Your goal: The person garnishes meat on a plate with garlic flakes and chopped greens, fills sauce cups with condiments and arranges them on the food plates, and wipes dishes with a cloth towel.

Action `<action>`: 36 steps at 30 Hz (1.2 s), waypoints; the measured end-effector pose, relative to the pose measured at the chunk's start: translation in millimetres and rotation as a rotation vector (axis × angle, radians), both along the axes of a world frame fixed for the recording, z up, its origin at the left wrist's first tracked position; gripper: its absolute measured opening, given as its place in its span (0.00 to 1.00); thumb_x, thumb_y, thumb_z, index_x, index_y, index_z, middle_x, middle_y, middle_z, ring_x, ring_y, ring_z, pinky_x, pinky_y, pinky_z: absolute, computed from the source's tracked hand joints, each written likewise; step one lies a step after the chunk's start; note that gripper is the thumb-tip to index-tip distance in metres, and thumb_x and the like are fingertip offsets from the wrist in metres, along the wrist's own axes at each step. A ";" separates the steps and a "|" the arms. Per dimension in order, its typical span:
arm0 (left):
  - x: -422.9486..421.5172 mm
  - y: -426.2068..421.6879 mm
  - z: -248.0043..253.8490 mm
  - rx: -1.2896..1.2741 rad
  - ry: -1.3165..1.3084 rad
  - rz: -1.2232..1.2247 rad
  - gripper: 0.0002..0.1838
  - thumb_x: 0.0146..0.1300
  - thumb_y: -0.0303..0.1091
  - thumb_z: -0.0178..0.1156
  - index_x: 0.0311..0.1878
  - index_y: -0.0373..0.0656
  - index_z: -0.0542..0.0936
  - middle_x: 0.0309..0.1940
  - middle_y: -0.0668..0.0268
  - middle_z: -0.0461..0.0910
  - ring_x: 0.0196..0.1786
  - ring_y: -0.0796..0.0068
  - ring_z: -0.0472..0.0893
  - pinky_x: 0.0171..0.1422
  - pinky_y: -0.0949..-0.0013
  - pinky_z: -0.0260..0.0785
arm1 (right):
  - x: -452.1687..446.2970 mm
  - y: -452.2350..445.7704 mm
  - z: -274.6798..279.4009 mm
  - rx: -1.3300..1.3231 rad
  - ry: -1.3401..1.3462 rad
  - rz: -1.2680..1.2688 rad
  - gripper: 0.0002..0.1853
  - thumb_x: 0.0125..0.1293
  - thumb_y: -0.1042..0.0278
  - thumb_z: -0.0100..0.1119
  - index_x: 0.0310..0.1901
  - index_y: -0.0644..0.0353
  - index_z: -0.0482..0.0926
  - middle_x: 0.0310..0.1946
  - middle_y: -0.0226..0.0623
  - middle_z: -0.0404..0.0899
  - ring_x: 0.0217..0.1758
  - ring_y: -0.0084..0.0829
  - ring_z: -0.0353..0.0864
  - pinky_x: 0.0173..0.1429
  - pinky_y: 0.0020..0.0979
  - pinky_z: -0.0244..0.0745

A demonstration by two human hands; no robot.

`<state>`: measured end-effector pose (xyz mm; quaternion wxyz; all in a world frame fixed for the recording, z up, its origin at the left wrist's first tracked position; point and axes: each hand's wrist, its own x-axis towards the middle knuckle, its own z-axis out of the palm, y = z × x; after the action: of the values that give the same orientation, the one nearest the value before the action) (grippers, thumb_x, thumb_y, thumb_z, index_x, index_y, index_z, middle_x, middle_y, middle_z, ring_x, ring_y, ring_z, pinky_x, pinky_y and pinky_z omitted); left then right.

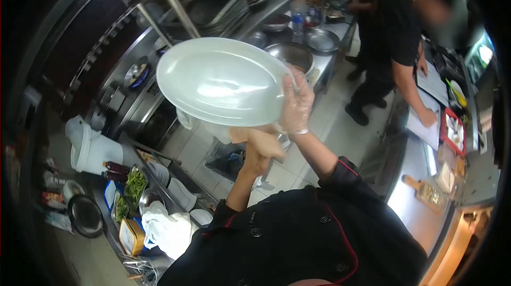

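A white oval plate (pixel 223 81) is raised in front of me, its glossy face showing. My right hand (pixel 298 102), in a clear glove, grips the plate's right end, with fingers over the rim. Just below the plate's lower rim is my left hand (pixel 261 147), smeared by motion; its fingers cannot be made out. Some pale material, perhaps a cloth (pixel 215 130), shows under the plate near the left hand. Whether the left hand holds it is unclear.
A co-worker in black (pixel 396 35) leans on the right counter (pixel 399 201), near a red tray (pixel 452 134). At lower left are a white bucket (pixel 96 150), greens (pixel 137 185) and a white cloth (pixel 166 227). Metal bowls (pixel 290 56) stand ahead; a dark crate (pixel 226 161) is on the floor.
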<state>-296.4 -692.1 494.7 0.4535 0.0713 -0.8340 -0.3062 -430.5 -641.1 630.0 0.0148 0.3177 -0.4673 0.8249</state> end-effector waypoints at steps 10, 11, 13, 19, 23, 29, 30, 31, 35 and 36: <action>210.4 -29.2 29.2 1.509 -0.026 -0.054 0.54 0.54 0.76 0.27 0.40 0.23 0.76 0.27 0.52 0.80 0.25 0.62 0.80 0.31 0.67 0.75 | 6.5 2.7 -16.8 0.346 -0.055 0.552 0.12 0.66 0.68 0.50 0.45 0.68 0.76 0.39 0.33 0.77 0.42 0.22 0.73 0.49 0.24 0.68; 210.1 -17.4 45.3 1.701 0.145 -0.258 0.61 0.48 0.81 0.23 0.42 0.20 0.75 0.24 0.48 0.80 0.22 0.58 0.80 0.27 0.67 0.76 | 12.3 6.0 -11.7 0.333 0.037 0.570 0.12 0.66 0.68 0.50 0.45 0.67 0.76 0.39 0.34 0.77 0.41 0.23 0.73 0.49 0.23 0.68; 217.6 -8.7 40.9 1.846 0.366 -0.636 0.58 0.50 0.80 0.28 0.55 0.24 0.66 0.37 0.35 0.75 0.33 0.52 0.82 0.30 0.63 0.78 | 21.8 12.0 -16.6 0.414 0.319 0.513 0.13 0.63 0.70 0.52 0.49 0.62 0.74 0.41 0.37 0.78 0.39 0.29 0.78 0.47 0.25 0.72; 239.1 -9.6 24.5 2.292 0.187 -0.664 0.45 0.59 0.68 0.42 0.61 0.31 0.62 0.51 0.39 0.70 0.46 0.54 0.79 0.50 0.57 0.72 | 32.1 34.8 13.7 -0.108 1.365 0.774 0.20 0.57 0.66 0.57 0.53 0.52 0.71 0.38 0.40 0.76 0.35 0.40 0.80 0.34 0.34 0.77; 232.7 16.2 45.8 2.191 -0.081 -0.048 0.39 0.58 0.63 0.48 0.52 0.30 0.73 0.43 0.51 0.78 0.44 0.61 0.80 0.48 0.62 0.73 | 33.2 40.6 1.9 -0.267 1.512 0.799 0.24 0.54 0.63 0.58 0.55 0.45 0.70 0.42 0.40 0.75 0.40 0.39 0.79 0.36 0.35 0.78; 252.6 10.9 46.3 1.835 0.247 0.187 0.29 0.64 0.51 0.49 0.50 0.29 0.73 0.44 0.51 0.78 0.45 0.63 0.79 0.51 0.62 0.73 | -0.2 -10.2 -34.2 0.274 1.349 0.616 0.27 0.53 0.66 0.62 0.57 0.53 0.69 0.52 0.41 0.72 0.51 0.41 0.75 0.54 0.35 0.72; 257.8 8.1 43.7 1.744 0.268 0.226 0.28 0.65 0.50 0.49 0.50 0.29 0.73 0.43 0.51 0.78 0.45 0.64 0.79 0.51 0.62 0.73 | -1.4 -14.0 -36.9 0.406 1.128 0.573 0.28 0.52 0.66 0.63 0.57 0.55 0.69 0.51 0.42 0.72 0.50 0.42 0.75 0.54 0.35 0.72; 260.5 5.1 43.5 1.646 0.287 0.260 0.27 0.66 0.49 0.48 0.49 0.29 0.73 0.42 0.51 0.78 0.44 0.65 0.80 0.50 0.63 0.73 | 0.4 -22.3 -49.9 0.482 0.844 0.565 0.28 0.52 0.65 0.64 0.57 0.57 0.69 0.50 0.42 0.73 0.49 0.43 0.76 0.53 0.36 0.72; 244.6 10.1 77.3 1.269 0.337 0.645 0.23 0.68 0.45 0.46 0.46 0.30 0.75 0.39 0.58 0.79 0.39 0.73 0.79 0.46 0.72 0.70 | 20.8 -55.0 -81.9 0.712 0.297 0.476 0.29 0.51 0.60 0.65 0.54 0.62 0.70 0.44 0.47 0.74 0.45 0.45 0.76 0.50 0.39 0.70; 244.6 9.4 80.0 1.210 0.306 0.698 0.23 0.68 0.46 0.46 0.45 0.31 0.75 0.38 0.59 0.79 0.37 0.75 0.78 0.44 0.73 0.70 | 28.7 -62.1 -81.6 0.764 0.306 0.451 0.30 0.51 0.58 0.66 0.53 0.63 0.70 0.42 0.50 0.74 0.44 0.46 0.76 0.50 0.40 0.70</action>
<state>-51.8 -682.7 574.7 0.5180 0.5292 -0.3733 -0.5588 -401.7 -703.3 548.4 -0.2141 0.5121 -0.6494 0.5199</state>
